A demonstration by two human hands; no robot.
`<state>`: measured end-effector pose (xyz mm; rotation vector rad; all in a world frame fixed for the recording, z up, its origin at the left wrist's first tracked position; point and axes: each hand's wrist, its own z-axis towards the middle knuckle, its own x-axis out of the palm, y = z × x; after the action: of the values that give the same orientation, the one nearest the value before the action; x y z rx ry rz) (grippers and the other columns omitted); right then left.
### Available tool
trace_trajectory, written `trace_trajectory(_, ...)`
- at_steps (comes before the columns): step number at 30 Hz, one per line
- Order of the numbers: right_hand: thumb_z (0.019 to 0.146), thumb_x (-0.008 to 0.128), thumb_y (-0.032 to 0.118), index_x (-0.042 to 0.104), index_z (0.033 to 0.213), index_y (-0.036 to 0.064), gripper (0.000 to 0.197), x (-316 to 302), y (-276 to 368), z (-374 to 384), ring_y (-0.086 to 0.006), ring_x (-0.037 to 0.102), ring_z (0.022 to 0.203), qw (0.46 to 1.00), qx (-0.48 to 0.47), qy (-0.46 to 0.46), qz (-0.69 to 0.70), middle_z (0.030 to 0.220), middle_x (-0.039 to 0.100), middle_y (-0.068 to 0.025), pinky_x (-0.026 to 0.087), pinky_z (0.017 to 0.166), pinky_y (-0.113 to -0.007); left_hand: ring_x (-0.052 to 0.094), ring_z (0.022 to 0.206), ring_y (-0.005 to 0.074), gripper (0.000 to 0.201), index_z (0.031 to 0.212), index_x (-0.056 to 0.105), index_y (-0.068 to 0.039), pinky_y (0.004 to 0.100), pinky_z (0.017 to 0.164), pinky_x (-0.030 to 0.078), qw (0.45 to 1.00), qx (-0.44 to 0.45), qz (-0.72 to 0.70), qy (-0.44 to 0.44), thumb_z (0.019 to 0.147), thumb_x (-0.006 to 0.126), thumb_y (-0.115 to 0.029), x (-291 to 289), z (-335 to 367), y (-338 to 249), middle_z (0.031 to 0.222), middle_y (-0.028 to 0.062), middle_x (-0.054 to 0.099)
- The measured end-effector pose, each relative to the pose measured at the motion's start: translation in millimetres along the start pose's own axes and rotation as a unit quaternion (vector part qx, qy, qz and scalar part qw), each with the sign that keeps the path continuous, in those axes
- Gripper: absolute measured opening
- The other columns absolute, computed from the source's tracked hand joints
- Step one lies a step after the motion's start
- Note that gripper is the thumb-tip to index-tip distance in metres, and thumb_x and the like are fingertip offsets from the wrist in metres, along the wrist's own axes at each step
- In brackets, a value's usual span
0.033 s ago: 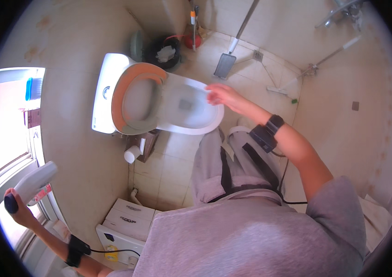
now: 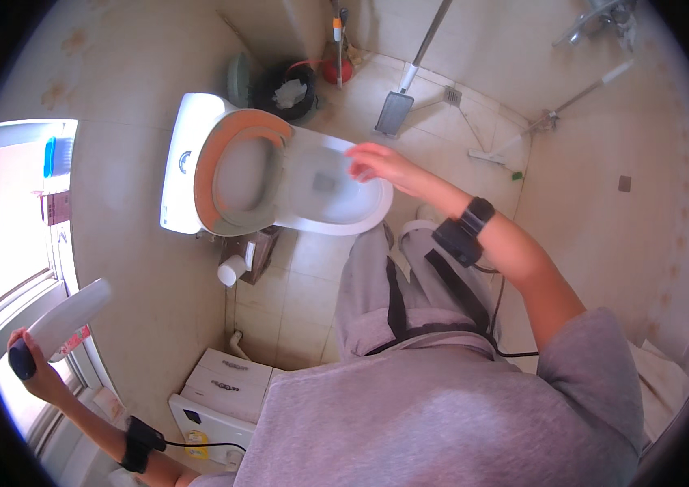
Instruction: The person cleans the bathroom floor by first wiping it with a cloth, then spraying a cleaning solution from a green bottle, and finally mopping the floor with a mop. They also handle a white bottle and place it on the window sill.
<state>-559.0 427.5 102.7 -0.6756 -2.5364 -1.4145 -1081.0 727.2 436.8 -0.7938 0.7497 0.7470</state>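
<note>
At the far left, by the window, my left hand [image 2: 46, 380] is closed round the dark-capped end of a long white bottle [image 2: 73, 312]. The bottle slants up and to the right, and its far end is a little blurred. My right hand [image 2: 381, 165] hangs over the near rim of the white toilet [image 2: 377, 215], fingers loosely bent and nothing seen in them. The lid is raised and the orange-brown seat [image 2: 206, 183] stands up against it. A little water shows in the bowl. Whether my right fingers touch the rim, I cannot tell.
Beyond the toilet stands a black-lined bin [image 2: 300, 105] with paper in it. A flat mop [image 2: 395, 114] leans on the tiled floor, and a squeegee [image 2: 486, 157] lies farther right. A white drawer cabinet [image 2: 227, 381] and a paper roll [image 2: 232, 270] are nearer. Cables run from both wrist straps.
My right hand has shifted slightly left, farther over the bowl. The free end of the white bottle has swung slightly up and to the right.
</note>
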Motion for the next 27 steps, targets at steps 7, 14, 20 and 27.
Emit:
trace_trajectory(7, 0.087, 0.052, 0.031, 0.039, 0.126, 0.0069, 0.048, 67, 86, 3, -0.0141, 0.041, 0.114, 0.934, -0.148, 0.273, -0.178, 0.123, 0.044, -0.006, 0.033, 0.095, -0.027, 0.057, 0.089, 0.0271, 0.037, 0.098, 0.046, -0.004, 0.0401, 0.081, 0.045, 0.898, 0.137, -0.388, 0.156, 0.077, 0.064, -0.029, 151, -56, -207, 0.094, 0.0143, 0.055)
trace_trajectory(14, 0.079, 0.062, 0.036, 0.036, 0.128, 0.0036, 0.064, -22, 80, -45, -0.0131, 0.047, 0.109, 0.864, -0.057, 0.5, -0.001, 0.121, 0.048, -0.0081, 0.041, 0.089, -0.029, 0.05, 0.082, 0.0202, 0.036, 0.091, 0.045, -0.009, 0.0454, 0.083, 0.041, 0.578, 0.05, -0.754, 0.309, 0.066, 0.066, -0.024, 257, -100, -400, 0.078, 0.0049, 0.049)
trace_trajectory(20, 0.067, 0.074, 0.037, 0.045, 0.119, 0.003, 0.068, -109, 56, -146, -0.0151, 0.055, 0.097, 0.952, -0.063, 0.282, 0.097, 0.108, 0.057, -0.0079, 0.045, 0.082, -0.031, 0.053, 0.089, 0.0211, 0.033, 0.097, 0.046, -0.006, 0.0394, 0.082, 0.044, 0.564, -0.103, -0.713, 0.404, 0.074, 0.064, -0.021, 316, -149, -508, 0.092, 0.0083, 0.055)
trace_trajectory(27, 0.064, 0.077, 0.03, 0.045, 0.117, 0.0023, 0.068, -234, 54, -219, -0.018, 0.056, 0.095, 0.979, -0.183, -0.081, -0.045, 0.105, 0.058, -0.0097, 0.044, 0.083, -0.03, 0.05, 0.099, 0.0169, 0.045, 0.121, 0.039, -0.006, 0.0286, 0.084, 0.039, 0.612, -0.173, -0.671, 0.382, 0.082, 0.054, -0.019, 389, -213, -645, 0.113, 0.0111, 0.05)
